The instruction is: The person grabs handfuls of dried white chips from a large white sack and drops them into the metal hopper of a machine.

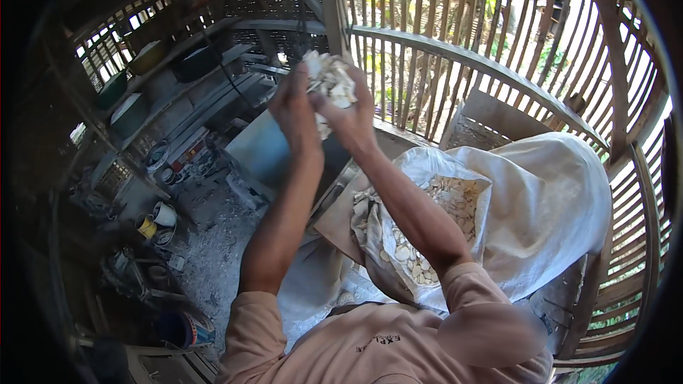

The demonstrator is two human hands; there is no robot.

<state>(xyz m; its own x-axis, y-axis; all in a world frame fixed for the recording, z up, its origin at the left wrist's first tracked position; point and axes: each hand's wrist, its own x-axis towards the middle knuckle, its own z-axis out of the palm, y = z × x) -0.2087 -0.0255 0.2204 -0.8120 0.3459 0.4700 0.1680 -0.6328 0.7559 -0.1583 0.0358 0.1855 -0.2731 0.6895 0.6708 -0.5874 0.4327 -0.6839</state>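
A heap of pale, flat dried chips is cupped between my two raised hands. My left hand presses against the heap's left side, and my right hand supports it from the right and below. Some chips show below the hands, but I cannot tell whether they are falling. Under my right forearm, a large white woven sack lies with its mouth open toward me. More of the same chips fill that mouth. Just beyond my left forearm is a pale bluish box-like surface, partly hidden by my arms.
Slatted wooden walls curve around the right and far sides. Several basins sit on a shelf at the far left. Small buckets stand on the dusty floor. A dark blue tub is at lower left.
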